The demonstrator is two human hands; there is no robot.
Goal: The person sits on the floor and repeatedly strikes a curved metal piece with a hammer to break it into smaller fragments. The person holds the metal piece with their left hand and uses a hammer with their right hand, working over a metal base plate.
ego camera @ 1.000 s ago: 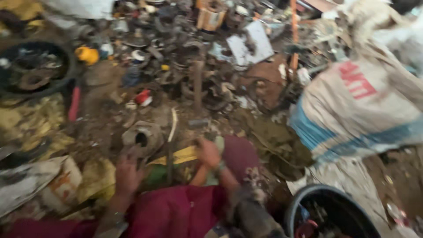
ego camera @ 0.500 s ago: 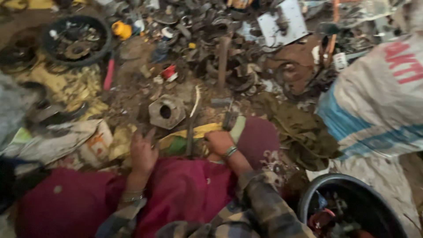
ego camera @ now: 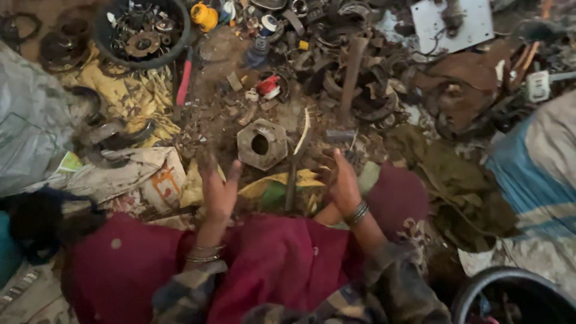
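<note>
My left hand [ego camera: 217,187] is raised over the dirty ground with its fingers spread and nothing in it, just below and left of a grey hexagonal metal block with a round hole [ego camera: 261,144]. My right hand [ego camera: 343,183] has its fingers curled near a dark metal rod [ego camera: 291,180] that lies upright in the picture between both hands; whether it touches the rod is unclear. Both wrists wear metal bangles. Dark red cloth [ego camera: 270,264] covers my lap below the hands.
Scrap metal lies heaped at the top: rings, a rusty bar [ego camera: 351,75], a grey plate [ego camera: 453,24]. A black tub of parts [ego camera: 141,30] stands top left, another tub [ego camera: 510,297] bottom right. A striped sack [ego camera: 540,180] is at the right, grey sacking [ego camera: 30,126] at the left.
The view has tilted down and moved closer, so the scrap heap slid upward. My left hand has lifted off the ground and spread its fingers. My right hand stays by the rod.
</note>
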